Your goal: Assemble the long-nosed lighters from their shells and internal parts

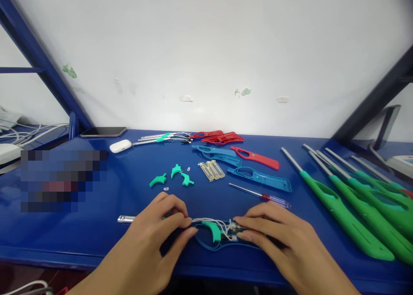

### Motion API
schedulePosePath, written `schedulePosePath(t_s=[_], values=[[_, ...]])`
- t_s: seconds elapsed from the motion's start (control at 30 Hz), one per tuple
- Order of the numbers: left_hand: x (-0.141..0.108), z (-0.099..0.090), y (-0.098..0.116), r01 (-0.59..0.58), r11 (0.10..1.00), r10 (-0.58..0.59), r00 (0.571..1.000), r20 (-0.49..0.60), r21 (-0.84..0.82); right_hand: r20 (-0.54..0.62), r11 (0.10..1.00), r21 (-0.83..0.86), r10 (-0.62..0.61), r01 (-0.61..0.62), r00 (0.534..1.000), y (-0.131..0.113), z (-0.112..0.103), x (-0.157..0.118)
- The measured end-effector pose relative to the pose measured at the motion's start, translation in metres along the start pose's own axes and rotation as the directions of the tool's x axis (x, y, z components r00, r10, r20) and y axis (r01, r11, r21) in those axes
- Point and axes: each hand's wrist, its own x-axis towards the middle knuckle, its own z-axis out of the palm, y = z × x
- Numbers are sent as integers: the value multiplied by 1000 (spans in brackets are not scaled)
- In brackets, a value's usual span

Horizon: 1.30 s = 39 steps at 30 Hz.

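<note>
"Where is the piece being worked on?"

"At the front of the tabletop (201,202), between the two hands: an open blue casing (211,247) lying lengthwise, with a green trigger (212,232) and white wires (206,220) in its middle."

"What is the left hand (161,239) doing?"

"Its thumb and forefinger pinch the casing's left end, where the wires run in. A metal tube (125,219) sticks out beyond that hand."

"And the right hand (280,232)?"

"Thumb and fingers are closed at the metal fitting (232,225) by the casing's right part. The palm hides the rest, so I can't tell what else it touches."

"What lies just behind them?"

"Three loose green pieces (158,180), a cluster of clear tanks (211,170), and a screwdriver (275,200) behind the right hand. Past the screwdriver are more blue shells (261,178) and a red shell (258,157)."

"Farther back?"

"Red frames (224,138) near the wall, metal rods with wires (158,138) beside them, then a white case (120,146) and a phone (103,132) to the left."

"Over on the right?"

"Several green lighters (342,217), side by side, metal ends pointing toward the wall (206,49)."
</note>
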Motion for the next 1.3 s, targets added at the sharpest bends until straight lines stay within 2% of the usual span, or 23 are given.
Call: schedulePosePath(t_s=[0.2,0.4,0.63,0.77,0.9,1.1,1.2,1.3], values=[[12,11,-3,-30,990,27,999,-23,-137,26,999,-25,-22,22,999,7,3,-6],[2,18,-8,-79,983,83,996,16,-166,65,995,-78,-50,56,997,9,3,-8],[-1,15,-4,-55,993,65,993,100,-104,-5,968,-211,-141,137,990,4,2,-7],[-2,14,-5,-112,992,117,987,114,-56,5,944,-291,-159,154,987,3,1,-4],[-4,15,-9,-181,983,181,972,152,-17,19,956,-261,-135,136,991,3,2,-2],[-5,16,-10,-209,978,200,960,197,26,61,965,-230,-118,129,991,2,1,-6],[-4,15,-7,-236,970,220,957,189,64,115,967,-222,-103,126,988,3,1,-8],[-2,12,0,-285,950,270,955,119,126,159,970,-217,-73,107,985,4,1,-8]])
